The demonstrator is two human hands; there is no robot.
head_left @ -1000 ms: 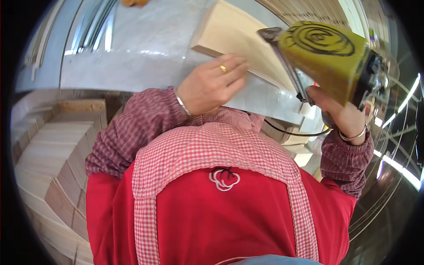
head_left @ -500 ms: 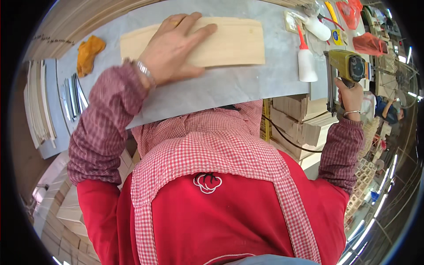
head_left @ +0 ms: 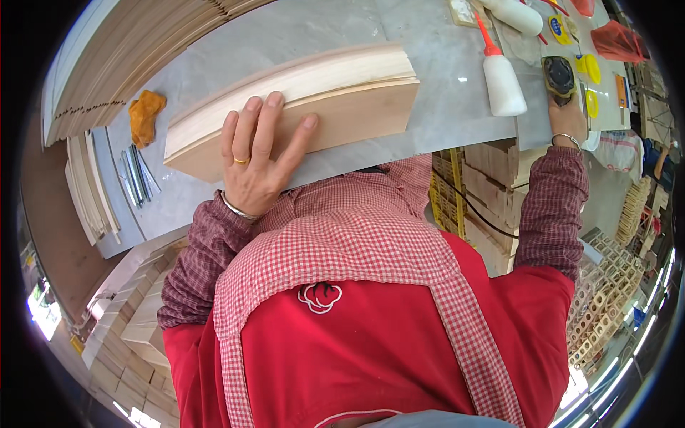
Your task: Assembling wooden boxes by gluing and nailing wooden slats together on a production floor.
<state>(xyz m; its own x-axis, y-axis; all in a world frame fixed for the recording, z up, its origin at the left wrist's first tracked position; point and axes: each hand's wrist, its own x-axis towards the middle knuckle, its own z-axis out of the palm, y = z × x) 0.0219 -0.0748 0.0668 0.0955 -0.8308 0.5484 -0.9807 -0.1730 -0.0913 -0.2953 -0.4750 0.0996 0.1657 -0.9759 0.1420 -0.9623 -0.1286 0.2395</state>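
White bottle [head_left: 505, 87] right of wooden piece [head_left: 360, 110] on bench [head_left: 446, 89], contents hidden. Piece's long axis left-right, right end angled away; left hand [head_left: 258, 160] spread against it, right hand [head_left: 569, 120] gripping nail gun [head_left: 559, 75].

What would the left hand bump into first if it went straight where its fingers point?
The pale wooden piece: the left hand seems to rest right against it. Past that, the grey tabletop follows, though depth is hard to judge.
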